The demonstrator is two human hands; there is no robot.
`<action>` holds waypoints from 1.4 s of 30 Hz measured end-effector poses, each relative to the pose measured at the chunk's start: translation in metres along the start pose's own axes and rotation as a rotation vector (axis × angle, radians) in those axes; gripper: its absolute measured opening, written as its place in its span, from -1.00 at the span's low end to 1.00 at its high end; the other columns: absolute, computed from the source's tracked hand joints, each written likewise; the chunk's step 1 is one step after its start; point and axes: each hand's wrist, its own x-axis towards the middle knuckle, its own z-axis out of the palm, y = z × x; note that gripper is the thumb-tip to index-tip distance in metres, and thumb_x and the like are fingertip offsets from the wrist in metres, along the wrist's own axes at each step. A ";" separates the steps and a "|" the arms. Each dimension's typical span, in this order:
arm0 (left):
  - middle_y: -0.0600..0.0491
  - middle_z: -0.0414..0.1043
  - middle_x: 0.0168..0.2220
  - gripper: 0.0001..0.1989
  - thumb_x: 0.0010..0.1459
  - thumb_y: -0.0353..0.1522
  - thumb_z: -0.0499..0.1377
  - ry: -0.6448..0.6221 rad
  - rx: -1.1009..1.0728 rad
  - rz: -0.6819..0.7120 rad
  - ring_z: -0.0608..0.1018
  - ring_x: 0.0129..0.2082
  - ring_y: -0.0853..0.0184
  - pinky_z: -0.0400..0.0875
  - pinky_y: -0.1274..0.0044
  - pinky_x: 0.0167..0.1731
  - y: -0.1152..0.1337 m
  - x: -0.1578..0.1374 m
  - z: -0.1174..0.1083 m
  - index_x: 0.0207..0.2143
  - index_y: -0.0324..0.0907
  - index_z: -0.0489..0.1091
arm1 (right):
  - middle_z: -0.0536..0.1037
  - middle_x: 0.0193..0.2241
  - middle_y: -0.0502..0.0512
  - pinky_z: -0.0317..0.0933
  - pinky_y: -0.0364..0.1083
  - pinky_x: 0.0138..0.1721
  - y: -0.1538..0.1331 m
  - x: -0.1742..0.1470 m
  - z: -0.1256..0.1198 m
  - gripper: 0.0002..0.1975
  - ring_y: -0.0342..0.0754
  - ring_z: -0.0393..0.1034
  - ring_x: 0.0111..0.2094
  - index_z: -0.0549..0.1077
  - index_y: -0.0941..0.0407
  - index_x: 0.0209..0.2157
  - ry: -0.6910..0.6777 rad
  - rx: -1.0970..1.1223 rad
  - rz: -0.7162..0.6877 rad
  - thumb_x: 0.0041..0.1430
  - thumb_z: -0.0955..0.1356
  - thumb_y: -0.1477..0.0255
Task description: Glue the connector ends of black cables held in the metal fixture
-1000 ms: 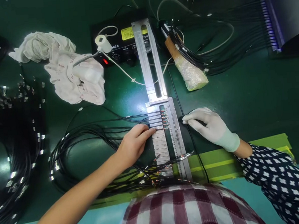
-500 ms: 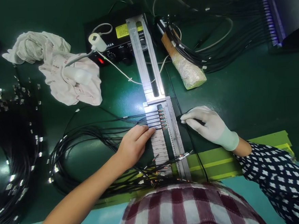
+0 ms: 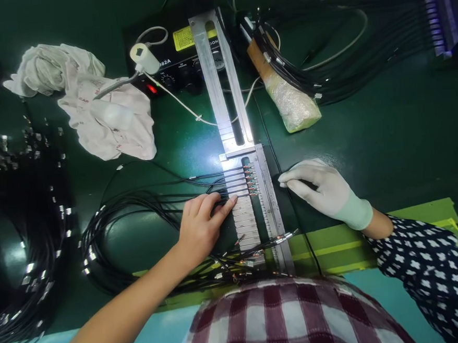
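Note:
My bare left hand (image 3: 198, 227) lies beside the slotted metal jig (image 3: 245, 221). Its thumb reaches onto the jig at the lowest of several black cables (image 3: 209, 175), and its other fingers are apart from the thumb, over the cables. These cables lie side by side in the jig's slots, with small stripped, coloured wire ends (image 3: 250, 180) showing in the gap. To the right of the jig, my gloved right hand (image 3: 326, 190) has thumb and forefinger pinched together. A tiny pale bit shows at its fingertips, too small to name.
A black control box (image 3: 183, 78) stands behind, beside a crumpled white cloth (image 3: 120, 127). A wrapped block (image 3: 295, 104) with cables sits at the back right. Dark cable bundles (image 3: 27, 259) lie left. More loose cable ends (image 3: 284, 238) cross the jig's near end.
My left forefinger has lifted back from the cable, while the thumb stays at the jig. My right hand keeps its pinch. The view has shifted slightly.

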 end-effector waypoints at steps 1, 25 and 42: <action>-0.14 0.43 -0.09 -0.56 0.26 -0.55 0.06 0.009 0.023 0.010 0.44 -0.06 0.16 0.32 0.34 -0.14 0.001 0.000 0.000 0.15 -0.08 0.35 | 0.64 -0.28 0.01 0.24 0.09 -0.09 0.000 0.000 0.000 -0.80 0.06 0.50 -0.21 0.56 0.01 -0.18 -0.004 -0.003 0.008 0.34 0.28 0.35; -0.17 0.37 0.15 -0.67 0.35 -0.43 -0.06 -0.149 -0.376 -0.006 0.41 0.16 0.18 0.35 0.27 0.14 0.002 0.037 -0.021 0.09 -0.22 0.32 | 0.63 -0.21 0.05 0.29 0.11 -0.05 -0.005 -0.012 0.007 -0.78 0.07 0.49 -0.16 0.56 0.03 -0.18 0.058 -0.113 -0.066 0.36 0.27 0.35; -0.01 0.45 -0.27 -0.85 0.31 -0.39 0.11 -0.046 -0.591 -0.143 0.49 -0.25 0.36 0.42 0.54 -0.22 0.002 0.003 -0.025 -0.17 -0.19 0.47 | 0.63 -0.24 0.03 0.26 0.11 -0.05 -0.007 -0.017 0.009 -0.80 0.07 0.49 -0.18 0.55 0.02 -0.18 0.033 -0.075 -0.050 0.37 0.28 0.35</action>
